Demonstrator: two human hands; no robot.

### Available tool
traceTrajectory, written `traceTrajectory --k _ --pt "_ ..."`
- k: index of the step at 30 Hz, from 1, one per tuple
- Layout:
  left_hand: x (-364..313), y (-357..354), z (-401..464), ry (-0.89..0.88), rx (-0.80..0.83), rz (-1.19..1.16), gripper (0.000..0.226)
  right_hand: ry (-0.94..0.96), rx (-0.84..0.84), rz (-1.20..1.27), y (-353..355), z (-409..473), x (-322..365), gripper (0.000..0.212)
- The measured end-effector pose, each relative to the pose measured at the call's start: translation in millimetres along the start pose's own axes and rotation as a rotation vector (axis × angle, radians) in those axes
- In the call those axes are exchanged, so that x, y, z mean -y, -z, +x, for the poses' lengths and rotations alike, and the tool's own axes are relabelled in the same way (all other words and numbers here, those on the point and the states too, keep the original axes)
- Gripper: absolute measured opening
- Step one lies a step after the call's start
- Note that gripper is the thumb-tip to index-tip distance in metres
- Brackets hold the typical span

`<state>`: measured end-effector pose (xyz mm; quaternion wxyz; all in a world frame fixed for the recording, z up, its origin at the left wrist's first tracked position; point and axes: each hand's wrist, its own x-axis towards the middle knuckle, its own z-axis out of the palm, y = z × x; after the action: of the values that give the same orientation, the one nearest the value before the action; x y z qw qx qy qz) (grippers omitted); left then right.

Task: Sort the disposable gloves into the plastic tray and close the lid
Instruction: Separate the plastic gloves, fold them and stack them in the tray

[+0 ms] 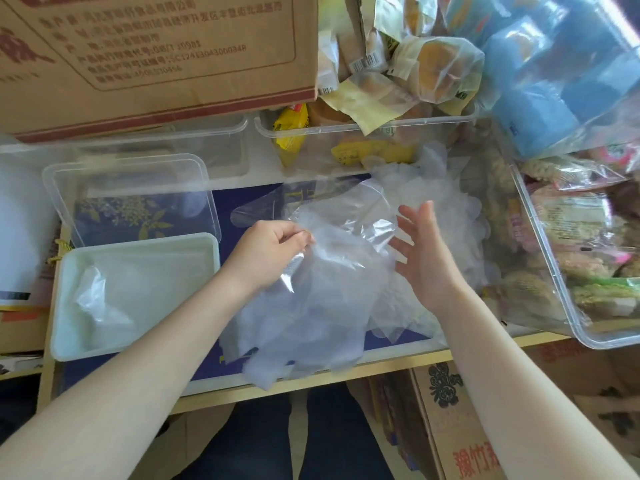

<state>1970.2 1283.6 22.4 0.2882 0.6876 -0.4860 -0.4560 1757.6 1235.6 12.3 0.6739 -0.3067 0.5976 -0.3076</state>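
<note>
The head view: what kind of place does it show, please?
Probably a small shop's stockroom or packing corner. A printed cardboard carton, clear tubs of wrapped snacks and more boxes under the table suggest stored goods.

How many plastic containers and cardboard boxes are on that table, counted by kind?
Clear plastic containers: 4
White plastic tray: 1
Cardboard box: 1
Total: 6
</note>
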Motion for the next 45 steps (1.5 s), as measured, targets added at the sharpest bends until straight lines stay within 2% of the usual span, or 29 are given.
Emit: traceTrajectory --k 2,3,6,8,10,13,17,21,25,27,32,36,40,42,45 --pt "-1 -4 -4 -0.006 -0.002 -0.001 0.019 0.048 0.058 -0.236 -4 -3 -1 0.070" --pt "-2 -5 -6 -0.021 -0.004 0.014 0.019 0.040 0.058 -0.306 -7 -2 0 0.064" --pt "-6 -7 -12 -0.080 -0.028 0.037 0.016 0.000 -0.013 -0.266 -11 2 8 0.020" --pt "-7 -7 -16 -0.132 -0.056 0.043 0.015 -0.021 -0.050 -0.186 -7 5 12 0.009" --pt "-7 -4 -18 -0.183 -0.053 0.030 0.014 -0.064 -0.063 -0.096 0 7 16 0.015" --pt "-7 1 -21 -0.278 -0.019 0.009 0.018 -0.069 -0.113 -0.112 13 9 24 0.018" --pt "-10 7 -21 -0.250 -0.036 -0.052 0.009 -0.042 -0.120 -0.084 32 10 38 0.018" --pt "-16 12 -23 -0.260 -0.086 -0.003 0.013 -0.073 -0.095 -0.055 42 11 57 0.020" --pt "-18 14 -26 -0.278 -0.102 0.001 0.012 0.177 -0.161 -0.326 41 7 63 0.024" --pt "-16 13 -25 -0.246 -0.116 0.044 0.013 0.237 -0.208 -0.324 42 8 63 0.027" --pt "-16 11 -26 -0.169 -0.321 0.128 0.012 0.302 -0.282 -0.380 47 1 69 0.027" --pt "-33 18 -20 -0.048 -0.520 0.029 0.015 0.402 -0.290 -0.412 49 -11 77 0.033" --pt "-59 23 -18 -0.118 -0.674 -0.028 0.018 0.391 -0.217 -0.467 51 -27 92 0.038" --pt "-68 20 -19 -0.190 -0.684 -0.069 0.023 0.341 -0.203 -0.446 48 -35 95 0.042" --pt "-81 4 -25 -0.305 -0.591 -0.112 0.023 0.236 -0.117 -0.405 32 -51 93 0.044"
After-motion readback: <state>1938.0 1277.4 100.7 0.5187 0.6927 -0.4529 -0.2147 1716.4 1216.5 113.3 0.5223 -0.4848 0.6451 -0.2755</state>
